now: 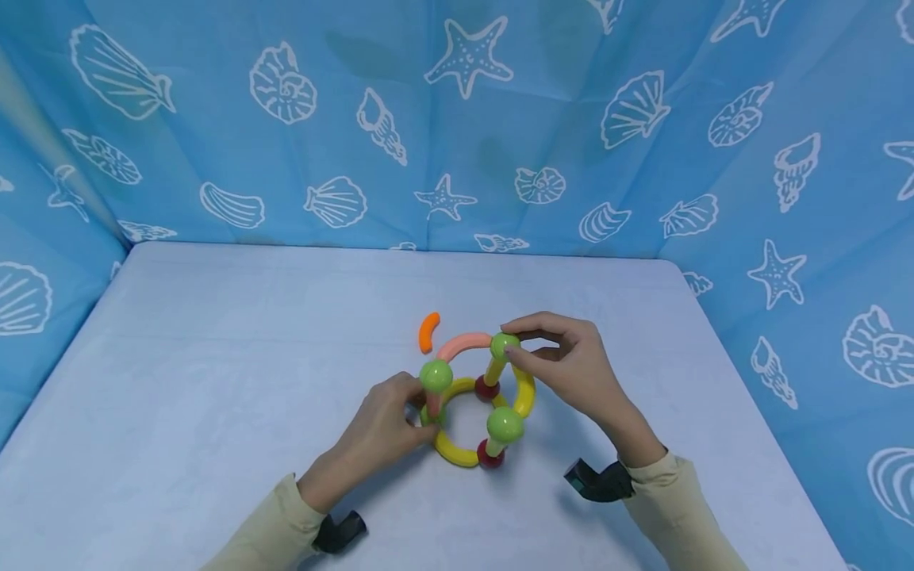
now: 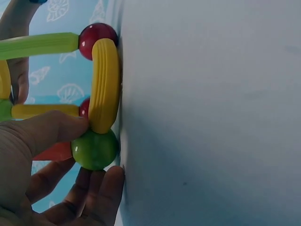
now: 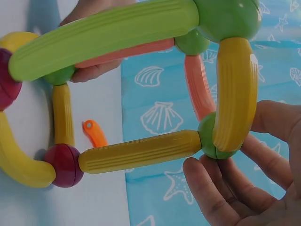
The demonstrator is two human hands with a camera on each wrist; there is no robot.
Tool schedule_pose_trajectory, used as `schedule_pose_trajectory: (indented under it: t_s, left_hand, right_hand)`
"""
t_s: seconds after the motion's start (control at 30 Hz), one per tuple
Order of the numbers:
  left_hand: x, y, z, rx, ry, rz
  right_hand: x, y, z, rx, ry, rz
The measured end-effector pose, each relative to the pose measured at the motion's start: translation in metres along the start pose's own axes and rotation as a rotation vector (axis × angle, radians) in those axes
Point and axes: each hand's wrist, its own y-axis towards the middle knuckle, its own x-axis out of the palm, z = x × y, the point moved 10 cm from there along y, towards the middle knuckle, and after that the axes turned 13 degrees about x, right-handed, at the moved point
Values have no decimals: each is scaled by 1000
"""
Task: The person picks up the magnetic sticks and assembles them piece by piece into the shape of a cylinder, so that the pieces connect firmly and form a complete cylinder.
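A toy frame of balls and sticks stands on the table. Its base is a ring of yellow curved sticks (image 1: 454,454) joined by two dark red balls (image 1: 490,454) and a lower green ball (image 2: 95,149). Straight sticks rise to three upper green balls (image 1: 505,425). A pink curved stick (image 1: 466,342) and a yellow curved one (image 3: 236,92) link these along the top. My left hand (image 1: 385,424) holds the lower green ball at the left, thumb on one side and fingers on the other. My right hand (image 1: 571,361) pinches the upper green ball (image 1: 505,346) at the back right.
A loose orange curved stick (image 1: 428,333) lies on the white table (image 1: 214,357), just behind the frame. Blue shell-patterned cloth (image 1: 443,127) hangs behind the table and along its sides. Dark wrist cameras (image 1: 600,481) stick out below both hands.
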Motion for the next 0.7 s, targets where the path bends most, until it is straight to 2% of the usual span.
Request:
schedule_pose_trajectory:
  t_s: [0.2,0.43,0.7]
  left_hand:
    - [-1,6,-4,-18,15,-16]
    - [-2,19,-11,-43,19,-28]
    - [1,32,-17,-48,-9,-29]
  right_hand:
    - [-7,-7,2,1,-30,48]
    - [-17,-19,0,-11,-118,115]
    - [-24,-31,0,9,-164,140]
